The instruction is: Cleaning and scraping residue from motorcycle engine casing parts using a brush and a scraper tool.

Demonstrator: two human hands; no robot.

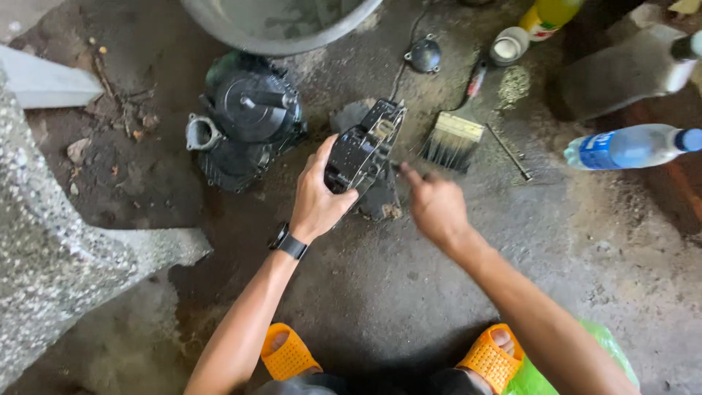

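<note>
My left hand (316, 196) grips a black, greasy engine part (363, 146), a flat cover-like casting, and holds it tilted above the stained concrete floor. A dark watch sits on that wrist. My right hand (436, 205) hovers just right of the part, fingers loosely curled, index finger stretched toward a wide paint brush (453, 140) that lies bristles-down on the floor. It holds nothing I can see. A second dark piece (382, 201) lies on the floor under the held part.
A black small engine block (245, 121) stands at the left. A grey basin (278, 22) is at the top. Plastic bottles (632, 145) and a small white tub (508, 45) lie at the right. A concrete ledge (44, 241) borders the left. My orange sandals (289, 355) are below.
</note>
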